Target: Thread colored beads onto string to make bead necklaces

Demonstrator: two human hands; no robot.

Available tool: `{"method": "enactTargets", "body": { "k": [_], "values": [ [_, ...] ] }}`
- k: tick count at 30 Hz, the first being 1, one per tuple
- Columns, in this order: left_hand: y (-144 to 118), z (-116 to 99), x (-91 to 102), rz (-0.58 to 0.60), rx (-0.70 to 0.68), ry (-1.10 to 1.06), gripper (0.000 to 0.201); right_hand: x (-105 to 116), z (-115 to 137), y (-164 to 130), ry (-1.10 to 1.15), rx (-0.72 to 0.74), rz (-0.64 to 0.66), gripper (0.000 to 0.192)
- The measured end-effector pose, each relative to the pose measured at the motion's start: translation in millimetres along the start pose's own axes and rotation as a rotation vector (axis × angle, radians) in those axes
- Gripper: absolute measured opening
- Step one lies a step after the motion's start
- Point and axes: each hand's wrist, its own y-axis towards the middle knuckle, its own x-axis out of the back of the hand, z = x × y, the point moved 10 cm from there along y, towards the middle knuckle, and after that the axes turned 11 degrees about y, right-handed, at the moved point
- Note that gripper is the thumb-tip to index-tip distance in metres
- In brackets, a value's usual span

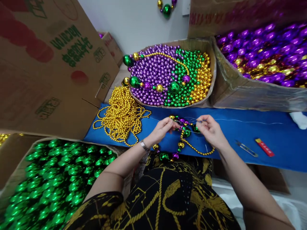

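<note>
Between my two hands runs a thin, clear string (190, 131), stretched above a strand of beads. My left hand (165, 125) pinches the string on one side, fingers closed. On the other side my right hand (208, 128) has thumb and fingertips pressed together on it. A loose tail of string trails off to the right across the cloth. Below lies the bead necklace (181, 145) of green, purple and gold balls, with a thin gold bead chain (198, 151) attached; part of it hangs over the table's front edge.
A heap of gold bead chains (122, 115) lies left on the blue cloth (225, 127). Behind stands a box of small beads (155, 67) with a necklace across it. Thread snips (247, 149) and a red packet (264, 147) lie right. Green balls (59, 179) fill a box lower left.
</note>
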Motion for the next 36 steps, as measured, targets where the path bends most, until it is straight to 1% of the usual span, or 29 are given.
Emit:
{"method": "enactTargets", "body": {
  "k": [2, 3, 4, 5, 6, 8, 9, 11, 13, 14, 16, 17, 19, 21, 23, 25, 26, 28, 30, 32, 33, 34, 36],
  "values": [
    [2, -39, -3.9, -0.035, -0.208, 0.249, 0.035, -25, 14, -3, -0.261, 0.051, 0.190, 0.034],
    [3, -56, -8.4, -0.047, -0.301, 0.341, 0.034, -36, 18, -5, -0.349, 0.069, 0.270, 0.032],
    [4, -69, -13.1, -0.058, -0.373, 0.396, 0.032, -44, 23, -5, -0.400, 0.083, 0.329, 0.030],
    [5, -77, -16.7, -0.070, -0.423, 0.411, 0.031, -49, 28, -5, -0.420, 0.094, 0.359, 0.030],
    [8, -80, -19.5, -0.075, -0.449, 0.390, 0.029, -50, 33, -3, -0.417, 0.103, 0.361, 0.033],
    [14, -73, -24.8, -0.048, -0.441, 0.278, 0.025, -46, 47, 1, -0.387, 0.128, 0.312, 0.039],
    [18, -65, -29.2, -0.005, -0.417, 0.218, 0.024, -43, 55, 3, -0.376, 0.146, 0.281, 0.039],
    [24, -48, -43.0, 0.125, -0.377, 0.165, 0.026, -37, 71, 5, -0.352, 0.183, 0.230, 0.039],
    [25, -36, -58.8, 0.268, -0.373, 0.203, 0.028, -34, 83, 6, -0.291, 0.185, 0.207, 0.039],
    [26, -32, -63.8, 0.307, -0.380, 0.238, 0.028, -32, 87, 7, -0.231, 0.176, 0.199, 0.039],
    [28, -27, -67.0, 0.317, -0.388, 0.303, 0.028, -25, 93, 11, -0.061, 0.166, 0.160, 0.038],
    [29, -26, -66.2, 0.302, -0.386, 0.330, 0.031, -19, 95, 15, 0.030, 0.168, 0.126, 0.037],
    [30, -27, -62.9, 0.269, -0.397, 0.351, 0.041, 1, 93, 25, 0.190, 0.171, 0.032, 0.036],
    [29, -33, -64.2, 0.306, -0.431, 0.345, 0.046, 27, 81, 37, 0.289, 0.145, -0.059, 0.035],
    [25, -38, -69.5, 0.392, -0.472, 0.355, 0.040, 54, 61, 46, 0.325, 0.093, -0.134, 0.035],
    [25, -39, -72.2, 0.446, -0.474, 0.385, 0.028, 83, 37, 47, 0.278, 0.033, -0.193, 0.036],
    [27, -38, -71.1, 0.444, -0.456, 0.393, 0.025, 98, 27, 43, 0.204, 0.015, -0.219, 0.037],
    [33, -34, -64.2, 0.393, -0.398, 0.378, 0.023, 130, 12, 25, -0.065, 0.025, -0.269, 0.039],
    [37, -28, -56.8, 0.337, -0.349, 0.353, 0.025, 161, 5, -5, -0.461, 0.082, -0.304, 0.038],
    [39, -22, -50.6, 0.287, -0.320, 0.331, 0.027, 185, -6, -40, -0.812, 0.102, -0.309, 0.029],
    [40, -19, -48.0, 0.263, -0.310, 0.320, 0.028, 197, -11, -57, -0.931, 0.103, -0.330, 0.028],
    [42, -17, -45.7, 0.238, -0.305, 0.305, 0.030, 206, -17, -73, -1.002, 0.101, -0.341, 0.028],
    [43, -14, -43.7, 0.204, -0.302, 0.262, 0.033, 216, -30, -96, -1.041, 0.096, -0.333, 0.030]
  ]
}}
